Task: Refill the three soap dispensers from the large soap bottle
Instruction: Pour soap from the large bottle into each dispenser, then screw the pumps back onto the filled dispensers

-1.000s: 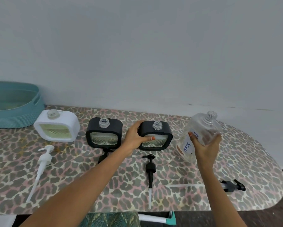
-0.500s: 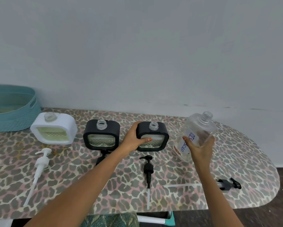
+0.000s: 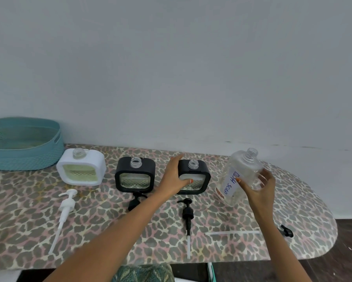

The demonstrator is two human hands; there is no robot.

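We're gripping the rt dispenser [image 3: 199, 179] w/ our left hand [image 3: 174, 178], right hand [image 3: 260, 192] curling round the tilted bottle [image 3: 244, 169] just beside it, risking spilling past that narrow neck [image 3: 193, 164].

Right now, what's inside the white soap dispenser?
Through the front window of the white dispenser, pale yellow-green liquid shows. Its neck is open. The white casing hides the rest, so the level is unclear.

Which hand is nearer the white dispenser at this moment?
Left. The left hand grips the right-hand black dispenser, two dispensers over from the white dispenser; the right hand holds the large soap bottle farther right.
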